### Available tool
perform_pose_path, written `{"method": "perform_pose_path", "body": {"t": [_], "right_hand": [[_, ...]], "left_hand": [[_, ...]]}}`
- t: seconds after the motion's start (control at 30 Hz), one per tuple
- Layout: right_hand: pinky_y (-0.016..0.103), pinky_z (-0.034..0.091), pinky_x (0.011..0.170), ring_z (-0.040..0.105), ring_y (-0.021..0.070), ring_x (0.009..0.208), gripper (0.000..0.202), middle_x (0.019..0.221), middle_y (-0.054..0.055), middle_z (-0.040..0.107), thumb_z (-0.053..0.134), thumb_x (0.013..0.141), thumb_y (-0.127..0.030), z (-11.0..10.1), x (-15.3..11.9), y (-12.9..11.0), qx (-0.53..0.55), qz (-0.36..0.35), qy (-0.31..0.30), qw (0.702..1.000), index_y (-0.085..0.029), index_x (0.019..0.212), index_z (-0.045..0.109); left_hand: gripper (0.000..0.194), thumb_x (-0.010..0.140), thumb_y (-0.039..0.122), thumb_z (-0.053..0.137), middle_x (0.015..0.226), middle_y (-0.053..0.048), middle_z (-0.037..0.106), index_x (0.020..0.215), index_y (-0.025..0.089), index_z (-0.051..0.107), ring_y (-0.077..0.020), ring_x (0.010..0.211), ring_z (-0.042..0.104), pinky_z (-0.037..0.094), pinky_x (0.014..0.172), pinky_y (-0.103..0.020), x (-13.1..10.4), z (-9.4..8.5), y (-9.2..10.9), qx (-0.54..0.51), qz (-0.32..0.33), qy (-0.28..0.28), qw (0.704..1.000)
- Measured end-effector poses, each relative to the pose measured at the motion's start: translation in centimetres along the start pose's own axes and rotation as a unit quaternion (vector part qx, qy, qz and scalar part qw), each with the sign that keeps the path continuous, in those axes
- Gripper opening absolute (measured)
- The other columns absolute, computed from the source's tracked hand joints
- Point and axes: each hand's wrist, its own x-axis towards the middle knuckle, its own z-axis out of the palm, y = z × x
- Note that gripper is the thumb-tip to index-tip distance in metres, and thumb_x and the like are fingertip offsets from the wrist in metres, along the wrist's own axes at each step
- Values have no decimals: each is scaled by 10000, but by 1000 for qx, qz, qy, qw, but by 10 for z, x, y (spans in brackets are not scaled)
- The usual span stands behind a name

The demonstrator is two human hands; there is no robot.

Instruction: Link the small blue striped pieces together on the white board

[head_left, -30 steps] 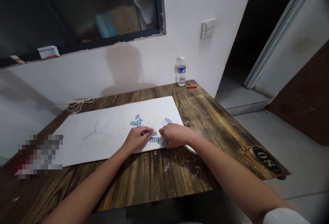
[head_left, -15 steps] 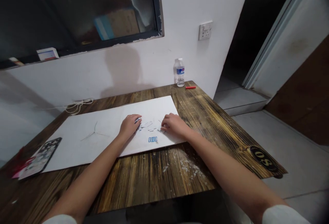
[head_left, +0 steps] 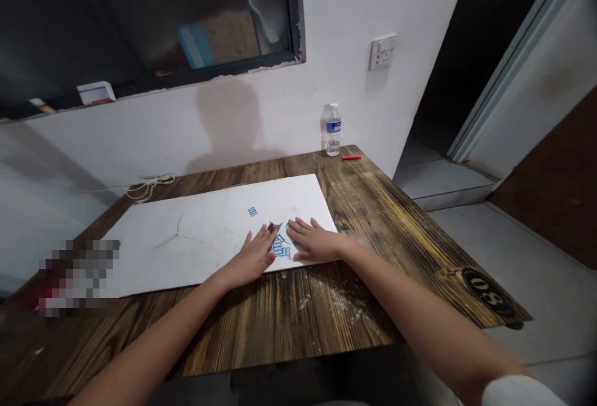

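Several small paper pieces with blue outlines (head_left: 280, 247) lie in a loose cluster on a white board (head_left: 224, 232). Flat on the board at the left of the cluster, my left hand (head_left: 249, 258) is open, its fingertips beside a small dark-and-white folded scrap (head_left: 275, 226). From the right, my right hand (head_left: 313, 241) lies open with fingers stretched out, partly covering a few blue-marked pieces. Farther back, a separate group of blue-outlined pieces (head_left: 252, 211) sits on the board. Thin lines (head_left: 177, 235) meet in a three-armed shape on the board's left part.
The board rests on a dark wooden table (head_left: 261, 325). A water bottle (head_left: 333, 131) and a red pen-like stick (head_left: 351, 158) are at the back right corner. A white cable (head_left: 147, 187) lies at the back left. White crumbs (head_left: 340, 303) dot the front edge.
Both hands have opened from curled to flat. The left moved slightly right and nearer me. The blue-outlined pieces are now gathered between the hands, with one group farther back; the view shifted slightly.
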Motion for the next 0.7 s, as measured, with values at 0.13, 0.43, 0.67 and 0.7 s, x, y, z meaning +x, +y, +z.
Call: {"method": "perform_pose_path", "body": {"t": [0.13,0.43,0.67,0.7], "right_hand": [[487,52,1117,33,270,1394,766,1505,179,78,516,846,-446,4,9,3,57,-9,50,997,-120,1449,174],[478,170,1100,281,241,1344,489,1410,121,395,423,907,-323,-16,7,25,127,83,197,969,-185,1372,368],[491,187,1068,412,251,1257,439,1302,148,519,377,868,-137,-16,6,27,35,128,196,971,-143,1299,464],[485,195,1063,445,249,1224,433,1274,151,540,380,871,-151,-16,7,28,27,131,204,970,-139,1294,468]], "left_hand": [[721,872,623,122,1527,-69,18,1466,230,6,-239,1397,16,74,1116,-461,5,2,17,-35,77,5,996],[526,913,432,361,1493,-72,255,1385,201,340,-223,1373,201,217,1100,-415,40,-6,18,-26,50,161,985],[318,878,333,446,1142,-57,626,1142,219,581,-217,1079,536,392,944,-361,68,-16,25,-7,29,176,984],[301,870,335,462,1092,-60,641,1113,218,596,-219,1039,549,403,918,-354,73,-16,26,-1,22,179,984]]}}
